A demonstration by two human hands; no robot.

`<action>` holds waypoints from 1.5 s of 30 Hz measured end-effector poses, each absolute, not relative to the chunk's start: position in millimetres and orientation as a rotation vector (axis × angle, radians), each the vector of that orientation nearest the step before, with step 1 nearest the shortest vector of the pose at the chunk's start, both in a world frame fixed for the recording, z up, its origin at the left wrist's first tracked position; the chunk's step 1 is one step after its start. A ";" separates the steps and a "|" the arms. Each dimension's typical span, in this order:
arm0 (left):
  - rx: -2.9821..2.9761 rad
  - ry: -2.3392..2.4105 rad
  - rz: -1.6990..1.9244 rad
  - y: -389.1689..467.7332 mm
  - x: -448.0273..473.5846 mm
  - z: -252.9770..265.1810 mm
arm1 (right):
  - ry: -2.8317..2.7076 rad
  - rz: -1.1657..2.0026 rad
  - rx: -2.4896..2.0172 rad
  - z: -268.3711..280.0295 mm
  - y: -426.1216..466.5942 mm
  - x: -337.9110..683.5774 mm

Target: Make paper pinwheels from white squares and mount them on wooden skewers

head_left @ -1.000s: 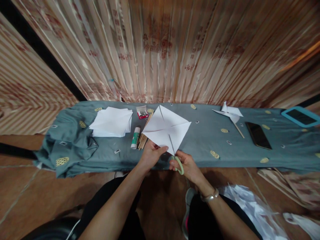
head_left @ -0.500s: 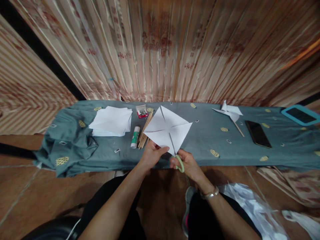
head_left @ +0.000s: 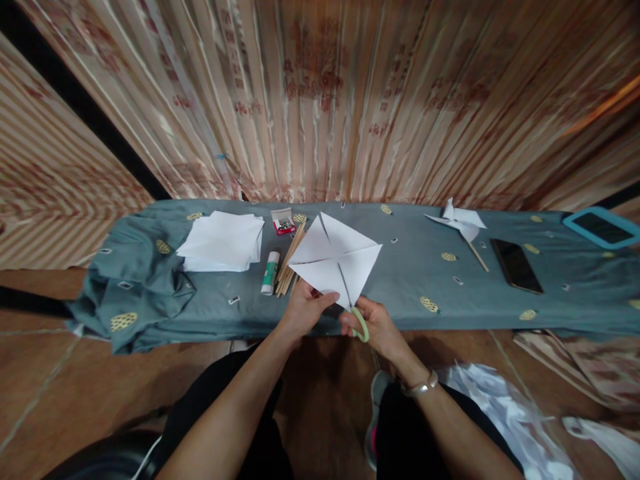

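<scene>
A square sheet of white paper [head_left: 333,250], slit inward from its corners, is pinched at its lower left side by my left hand [head_left: 306,308], thumb on top. My right hand [head_left: 375,325] grips scissors [head_left: 362,327] with pale green handles at the paper's near corner. The blades are mostly hidden, so how far they stand apart cannot be made out. Just left of the paper lie several thin wooden sticks [head_left: 286,273] and a green-and-white glue stick [head_left: 270,272]. Behind them sits a small open red box [head_left: 284,221] of metal pins or tacks.
On the grey-green cloth [head_left: 400,293], a stack of white paper [head_left: 223,241] lies left. To the right are a paper pinwheel [head_left: 463,223] on a stick, a dark phone [head_left: 517,265] and a blue-framed tablet [head_left: 603,228]. A plastic bag with white scraps [head_left: 510,413] is on the floor.
The paper's right corner has shifted slightly left. Both hands keep nearly the same place, with the same hold on the paper and scissors.
</scene>
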State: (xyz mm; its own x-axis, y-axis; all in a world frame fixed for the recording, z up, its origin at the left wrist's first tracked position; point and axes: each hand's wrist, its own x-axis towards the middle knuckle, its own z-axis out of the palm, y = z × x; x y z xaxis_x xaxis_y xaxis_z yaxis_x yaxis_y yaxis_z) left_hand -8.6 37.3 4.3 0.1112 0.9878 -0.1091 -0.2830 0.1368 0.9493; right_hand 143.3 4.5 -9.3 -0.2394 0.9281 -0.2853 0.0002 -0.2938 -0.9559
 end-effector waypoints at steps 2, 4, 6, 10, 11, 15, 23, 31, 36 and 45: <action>0.960 0.994 1.172 37.3 -8.5 4.1 | -1.202 1.633 -1.272 -9.7 5.0 143.0; 0.966 0.999 1.163 37.3 -8.8 4.2 | -1.207 1.634 -1.265 -9.7 5.2 143.0; 0.959 0.994 1.161 37.3 -8.9 4.8 | -1.214 1.638 -1.256 -9.4 4.5 143.7; 0.935 0.965 1.159 38.5 -8.4 5.8 | -1.284 1.719 -1.221 -7.8 -0.8 150.8; 0.927 0.966 1.169 39.4 -8.2 5.6 | -1.295 1.770 -1.215 -6.8 -2.9 154.7; 0.864 1.022 1.220 45.7 -7.5 1.8 | -1.272 1.956 -1.290 0.1 -13.9 182.5; 0.723 1.093 1.176 54.9 5.0 -12.3 | -1.289 1.570 -1.657 2.4 -24.3 260.5; 0.865 1.029 1.064 60.1 24.7 -23.3 | -1.498 0.341 -2.239 -0.7 23.4 258.9; 0.951 1.049 1.047 63.6 16.7 -24.1 | -1.639 0.106 -2.339 -3.1 53.2 247.6; 1.984 1.528 1.187 57.9 -23.5 -22.0 | -1.690 -0.080 -2.325 -14.1 64.7 248.1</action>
